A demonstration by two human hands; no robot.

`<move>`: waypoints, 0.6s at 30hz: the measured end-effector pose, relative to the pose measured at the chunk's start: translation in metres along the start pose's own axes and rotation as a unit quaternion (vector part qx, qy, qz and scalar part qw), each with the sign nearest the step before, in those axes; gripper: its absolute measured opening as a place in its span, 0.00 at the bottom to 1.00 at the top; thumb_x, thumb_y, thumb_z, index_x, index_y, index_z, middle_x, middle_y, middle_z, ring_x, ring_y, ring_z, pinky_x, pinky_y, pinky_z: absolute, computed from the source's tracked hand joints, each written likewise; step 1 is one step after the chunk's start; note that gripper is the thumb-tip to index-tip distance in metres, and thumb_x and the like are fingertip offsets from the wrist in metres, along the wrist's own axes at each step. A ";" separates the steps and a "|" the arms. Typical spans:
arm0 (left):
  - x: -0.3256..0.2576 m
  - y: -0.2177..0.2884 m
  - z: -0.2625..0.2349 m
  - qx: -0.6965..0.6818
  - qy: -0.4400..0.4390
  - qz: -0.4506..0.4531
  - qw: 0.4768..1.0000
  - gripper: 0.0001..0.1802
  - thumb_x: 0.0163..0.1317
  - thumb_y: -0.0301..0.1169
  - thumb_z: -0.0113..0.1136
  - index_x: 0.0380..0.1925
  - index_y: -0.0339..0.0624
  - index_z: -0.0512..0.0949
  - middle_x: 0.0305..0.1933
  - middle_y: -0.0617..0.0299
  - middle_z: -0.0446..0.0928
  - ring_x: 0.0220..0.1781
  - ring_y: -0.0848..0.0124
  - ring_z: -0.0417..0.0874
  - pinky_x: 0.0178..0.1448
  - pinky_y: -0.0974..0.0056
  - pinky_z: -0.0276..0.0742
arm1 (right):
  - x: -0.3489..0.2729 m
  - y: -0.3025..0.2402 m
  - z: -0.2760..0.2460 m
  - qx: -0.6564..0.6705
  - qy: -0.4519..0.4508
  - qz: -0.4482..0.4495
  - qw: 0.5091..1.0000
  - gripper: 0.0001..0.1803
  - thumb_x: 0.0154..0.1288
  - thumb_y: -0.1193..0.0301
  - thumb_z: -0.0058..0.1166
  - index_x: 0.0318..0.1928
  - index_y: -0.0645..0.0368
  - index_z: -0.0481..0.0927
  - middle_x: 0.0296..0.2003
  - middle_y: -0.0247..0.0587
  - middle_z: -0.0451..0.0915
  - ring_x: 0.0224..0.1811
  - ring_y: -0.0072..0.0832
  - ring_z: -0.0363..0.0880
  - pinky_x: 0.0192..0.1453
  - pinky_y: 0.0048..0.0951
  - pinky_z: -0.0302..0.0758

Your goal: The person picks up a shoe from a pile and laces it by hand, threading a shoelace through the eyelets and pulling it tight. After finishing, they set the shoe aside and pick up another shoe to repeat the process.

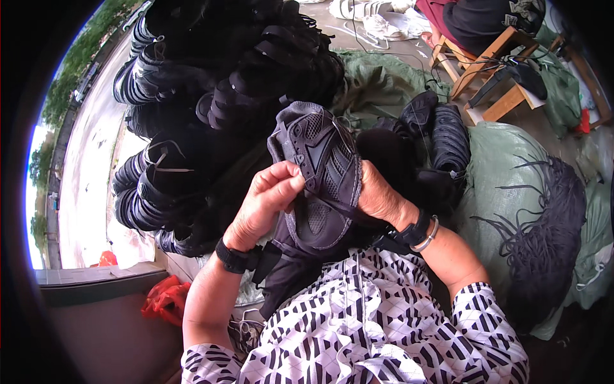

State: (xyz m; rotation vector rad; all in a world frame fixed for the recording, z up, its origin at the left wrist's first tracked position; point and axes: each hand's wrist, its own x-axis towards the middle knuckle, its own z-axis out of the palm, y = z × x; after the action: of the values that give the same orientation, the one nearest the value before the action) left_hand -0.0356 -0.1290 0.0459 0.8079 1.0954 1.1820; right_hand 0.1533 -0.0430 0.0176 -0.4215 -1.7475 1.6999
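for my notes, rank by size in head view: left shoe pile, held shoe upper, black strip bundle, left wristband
1. Left shoe pile
2. Held shoe upper, black strip bundle: too close to rank
3. Left wristband

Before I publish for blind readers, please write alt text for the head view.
A person's right hand holds a dark shoe upper, the left hand pinching near its eyelets. Stacked uppers rise at left; dark strips lie on green sacking.
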 end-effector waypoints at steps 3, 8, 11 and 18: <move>0.006 0.003 -0.009 -0.007 -0.088 -0.028 0.996 0.06 0.58 0.26 0.55 0.35 0.42 0.78 0.24 0.76 0.71 0.23 0.88 0.66 0.28 0.79 0.60 | 0.000 0.012 -0.022 -0.073 -0.010 0.041 0.996 0.14 0.59 0.78 0.58 0.46 0.64 0.79 0.40 0.32 0.82 0.42 0.16 0.75 0.50 0.23 0.73; 0.004 0.001 0.017 0.092 0.020 0.065 0.993 0.05 0.56 0.24 0.54 0.32 0.42 0.78 0.25 0.75 0.73 0.23 0.86 0.67 0.27 0.79 0.60 | 0.011 0.017 -0.010 0.021 0.093 -0.031 0.995 0.08 0.60 0.79 0.48 0.37 0.64 0.81 0.31 0.31 0.83 0.31 0.13 0.75 0.36 0.21 0.75; 0.007 0.007 -0.010 -0.036 0.151 0.057 0.986 0.04 0.58 0.24 0.55 0.33 0.42 0.77 0.23 0.78 0.68 0.20 0.89 0.63 0.22 0.81 0.54 | 0.002 0.006 -0.014 0.041 -0.041 0.176 0.983 0.08 0.60 0.78 0.48 0.33 0.61 0.82 0.21 0.29 0.79 0.20 0.13 0.73 0.23 0.19 0.69; 0.027 0.023 -0.007 0.390 0.020 0.062 0.918 0.07 0.55 0.20 0.53 0.32 0.31 0.78 0.24 0.72 0.73 0.29 0.87 0.69 0.33 0.76 0.67 | 0.001 0.011 -0.004 0.032 -0.036 0.175 0.983 0.08 0.60 0.80 0.45 0.33 0.62 0.80 0.22 0.33 0.79 0.21 0.16 0.75 0.24 0.20 0.71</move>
State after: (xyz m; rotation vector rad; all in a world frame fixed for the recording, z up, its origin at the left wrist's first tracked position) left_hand -0.0488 -0.0979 0.0592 1.4835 1.5976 0.8441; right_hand 0.1531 -0.0377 0.0075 -0.6764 -1.7403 2.0320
